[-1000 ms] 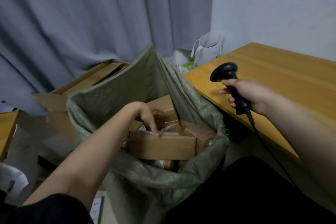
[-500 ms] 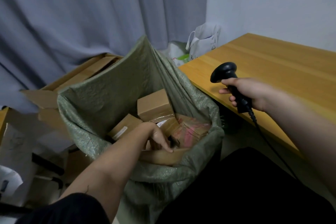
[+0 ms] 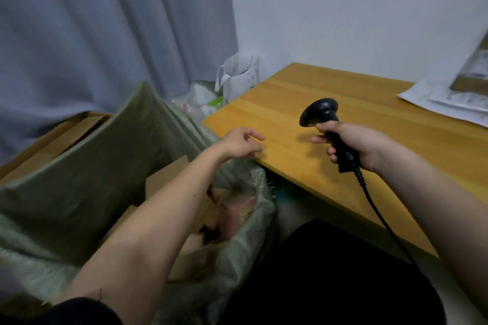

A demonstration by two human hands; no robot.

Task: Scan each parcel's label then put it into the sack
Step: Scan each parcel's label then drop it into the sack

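Low in the frame's left half, the green sack [image 3: 87, 179] stands open with cardboard parcels [image 3: 161, 185] inside, partly hidden under my forearm. Above its rim, at centre, my left hand [image 3: 241, 144] hangs empty, fingers loose, at the wooden table [image 3: 290, 103] edge. Right of centre, my right hand [image 3: 356, 146] grips the black scanner [image 3: 320, 112] handle. White mailers [image 3: 446, 100] lie at the far right.

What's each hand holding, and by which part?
Right hand grips the scanner by its handle. Left hand holds nothing.
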